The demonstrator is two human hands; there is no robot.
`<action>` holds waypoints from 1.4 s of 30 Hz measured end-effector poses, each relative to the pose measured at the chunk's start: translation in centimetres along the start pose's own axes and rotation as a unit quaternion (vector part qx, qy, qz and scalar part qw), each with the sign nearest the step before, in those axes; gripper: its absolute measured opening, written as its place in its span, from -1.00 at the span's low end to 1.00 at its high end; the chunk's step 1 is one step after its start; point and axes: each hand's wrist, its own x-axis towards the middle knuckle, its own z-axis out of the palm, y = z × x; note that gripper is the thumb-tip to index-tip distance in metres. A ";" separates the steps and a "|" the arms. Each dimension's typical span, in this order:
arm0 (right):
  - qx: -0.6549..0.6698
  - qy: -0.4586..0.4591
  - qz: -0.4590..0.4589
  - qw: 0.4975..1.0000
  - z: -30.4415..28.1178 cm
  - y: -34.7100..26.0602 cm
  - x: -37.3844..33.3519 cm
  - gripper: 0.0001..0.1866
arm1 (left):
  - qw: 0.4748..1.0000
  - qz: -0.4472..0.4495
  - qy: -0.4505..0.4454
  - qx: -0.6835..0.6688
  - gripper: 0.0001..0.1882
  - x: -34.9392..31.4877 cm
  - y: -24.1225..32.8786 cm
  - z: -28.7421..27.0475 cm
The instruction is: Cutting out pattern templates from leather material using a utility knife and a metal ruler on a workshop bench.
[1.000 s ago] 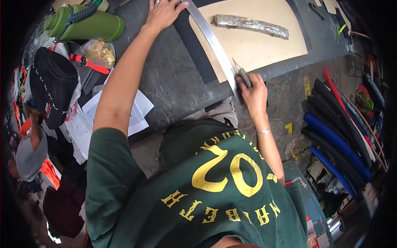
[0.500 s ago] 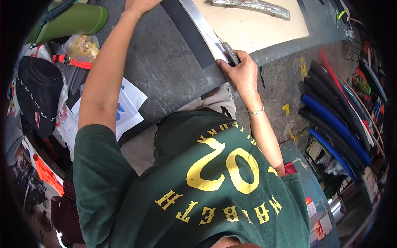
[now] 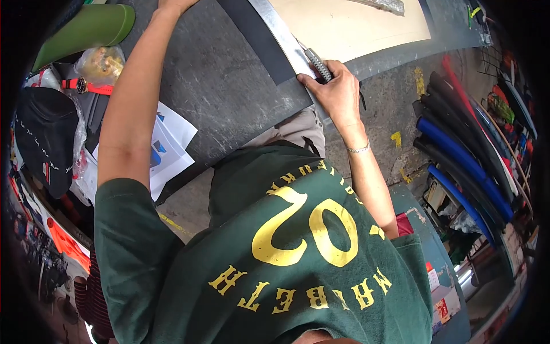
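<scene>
A utility knife (image 3: 318, 64) with a grey ribbed handle is in my right hand (image 3: 339, 94), its blade end pointing away along a long metal straightedge (image 3: 279, 30). My right thumb touches the near end of that straightedge. Under its left side lies a strip of black sheet material (image 3: 255, 49); to its right spreads a large beige sheet (image 3: 338, 35). At the upper edge my left hand (image 3: 179, 4) reaches onto the dark worktable (image 3: 200, 80); its fingers are out of the picture. A clear-wrapped bar (image 3: 389, 6) rests on the beige sheet.
On the left are a green boot-like tube (image 3: 91, 34), a plastic bag (image 3: 102, 64), an orange-strapped watch (image 3: 83, 85), a black cap (image 3: 46, 137) and printed papers (image 3: 175, 152). Black and blue rolls (image 3: 458, 149) lie right of the table, past the concrete floor (image 3: 381, 132).
The view has shifted a little, and the table things sit slightly higher and further left. My right hand keeps the knife, whose handle now stands more clear of the straightedge.
</scene>
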 end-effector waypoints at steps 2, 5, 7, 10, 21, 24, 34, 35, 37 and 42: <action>-0.003 0.001 -0.002 1.000 -0.1 -0.3 0.0 -0.58 | 1.000 0.002 0.001 0.000 -0.25 0.0 -0.1 0.1; -0.007 0.010 -0.012 1.000 -0.1 -0.2 -0.1 -0.57 | 1.000 0.007 0.006 -0.001 -0.24 0.1 -0.2 0.3; -0.006 0.015 -0.021 1.000 0.0 -0.2 -0.2 -0.56 | 1.000 0.010 0.009 -0.002 -0.23 0.1 -0.4 0.4; -0.016 0.025 -0.034 0.999 0.1 -0.3 -0.2 -0.54 | 1.000 0.013 0.007 0.003 -0.23 0.1 -0.3 0.4; -0.013 0.019 -0.039 0.999 0.1 -0.5 -0.2 -0.56 | 1.000 0.018 0.017 0.007 -0.21 0.1 -0.6 0.6; -0.015 0.016 -0.038 0.999 0.0 -0.6 -0.2 -0.56 | 1.000 0.013 0.013 0.010 -0.20 0.2 -0.5 0.6; -0.025 0.022 -0.052 0.998 0.0 -0.7 -0.2 -0.54 | 1.000 0.011 0.012 0.015 -0.21 0.2 -0.6 0.5; -0.032 0.024 -0.053 0.998 0.1 -0.5 -0.2 -0.54 | 1.000 0.012 0.010 0.011 -0.21 0.2 -0.5 0.6; -0.036 0.026 -0.060 0.997 0.1 -0.5 -0.1 -0.54 | 1.000 0.012 0.012 0.012 -0.21 0.3 -0.5 0.5; -0.031 0.019 -0.045 0.998 -0.1 -0.8 -0.2 -0.55 | 1.000 0.016 0.012 0.011 -0.23 0.2 -0.4 0.2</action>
